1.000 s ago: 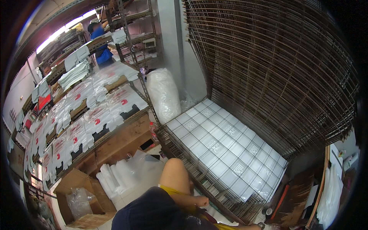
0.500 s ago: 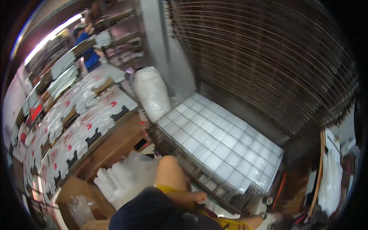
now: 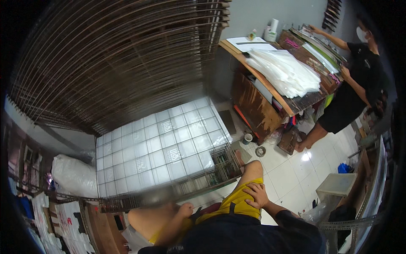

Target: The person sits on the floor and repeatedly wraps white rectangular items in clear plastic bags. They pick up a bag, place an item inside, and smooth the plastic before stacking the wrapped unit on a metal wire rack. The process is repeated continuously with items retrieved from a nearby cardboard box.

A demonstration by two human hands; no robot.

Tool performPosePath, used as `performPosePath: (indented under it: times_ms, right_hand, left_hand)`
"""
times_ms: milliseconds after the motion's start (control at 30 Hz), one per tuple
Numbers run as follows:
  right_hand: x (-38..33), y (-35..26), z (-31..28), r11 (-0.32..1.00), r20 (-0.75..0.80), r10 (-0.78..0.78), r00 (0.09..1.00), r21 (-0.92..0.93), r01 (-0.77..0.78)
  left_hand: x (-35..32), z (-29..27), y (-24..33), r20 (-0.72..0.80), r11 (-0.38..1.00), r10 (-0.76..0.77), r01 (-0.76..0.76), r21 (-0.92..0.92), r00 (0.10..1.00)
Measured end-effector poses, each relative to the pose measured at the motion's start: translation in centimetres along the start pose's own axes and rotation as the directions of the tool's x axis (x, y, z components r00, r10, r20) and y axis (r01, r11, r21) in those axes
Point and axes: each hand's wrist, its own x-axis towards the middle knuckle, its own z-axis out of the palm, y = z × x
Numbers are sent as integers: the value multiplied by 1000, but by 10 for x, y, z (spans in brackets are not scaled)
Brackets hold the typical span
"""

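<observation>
My left hand (image 3: 185,210) is curled into a loose fist by my left thigh, with nothing showing in it. Fingers spread, my right hand (image 3: 256,193) lies flat on the right leg of my yellow shorts (image 3: 237,200). In front of me stands a metal drying rack (image 3: 195,186). White printed plastic bags (image 3: 154,146) lie in rows on its top wire shelf, the wire grid running across them. Many more wire shelves (image 3: 122,55) are tilted up behind.
A large clear plastic bundle (image 3: 74,175) sits left of the rack. On the right, a wooden table (image 3: 258,112) carries a pile of white plastic bags (image 3: 283,72). A masked person (image 3: 357,84) works there. A cup (image 3: 248,138) and a round tin (image 3: 260,151) stand on the tiled floor.
My view has swung right, bringing the table and the other person into sight. The left-hand stacks have slid toward the edge. My right hand now shows on my thigh.
</observation>
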Motion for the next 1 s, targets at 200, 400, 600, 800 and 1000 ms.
performPosePath:
  times_ms: [200,400,600,800,1000]
  right_hand:
    - [-5,3,3,1000,-39,5,999,-2,-5]
    - [-5,4,1,1000,-36,-10,999,-7,9]
    - [-4,5,-1,999,-22,-23,1000,-26,22]
    - [-5,5,-1,999,-17,-30,999,-23,30]
    - [-7,3,0,999,-9,-30,1000,-15,30]
  left_hand:
    - [0,-18,36,101,948,-299,308,-79,949]
    - [-2,1,16,61,961,-257,262,-90,965]
    - [2,-25,58,391,895,-404,446,-18,827]
    - [-2,-30,79,428,872,-430,489,-33,795]
    - [-3,-22,60,481,851,-376,501,-159,792]
